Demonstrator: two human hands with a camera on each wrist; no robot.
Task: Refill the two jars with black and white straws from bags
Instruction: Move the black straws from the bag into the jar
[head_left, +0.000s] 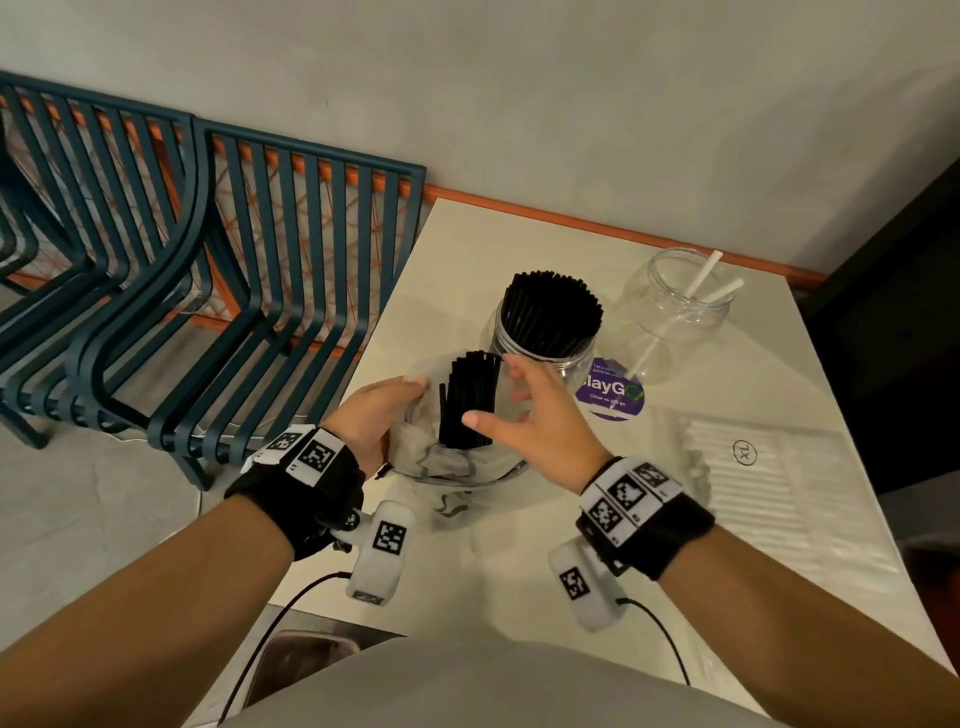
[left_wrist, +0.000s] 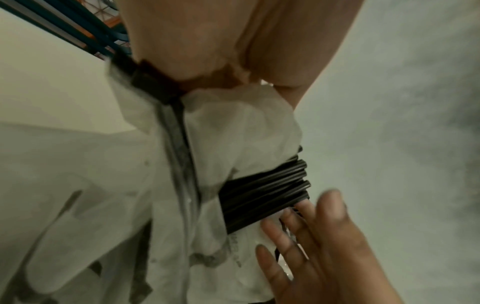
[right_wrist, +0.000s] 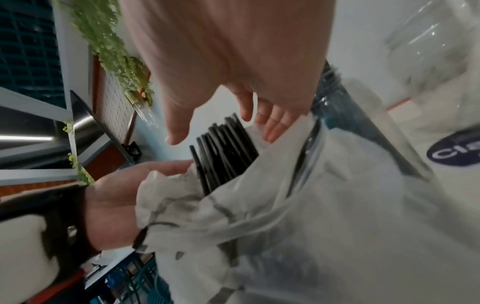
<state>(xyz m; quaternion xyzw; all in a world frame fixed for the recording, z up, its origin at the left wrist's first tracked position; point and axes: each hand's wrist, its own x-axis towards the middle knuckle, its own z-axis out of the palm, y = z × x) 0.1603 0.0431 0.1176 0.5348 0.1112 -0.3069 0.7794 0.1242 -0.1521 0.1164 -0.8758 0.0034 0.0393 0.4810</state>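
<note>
Table (head_left: 519, 571) bare before bag (head_left: 441, 462)

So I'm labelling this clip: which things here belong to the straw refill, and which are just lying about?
Part of the job:
- bag, held by the left hand
- black straws sticking out of it, right hand open beside them
- full jar
- near-empty jar
- pack of white straws

Lying about:
- purple sticker
- blue chairs
</note>
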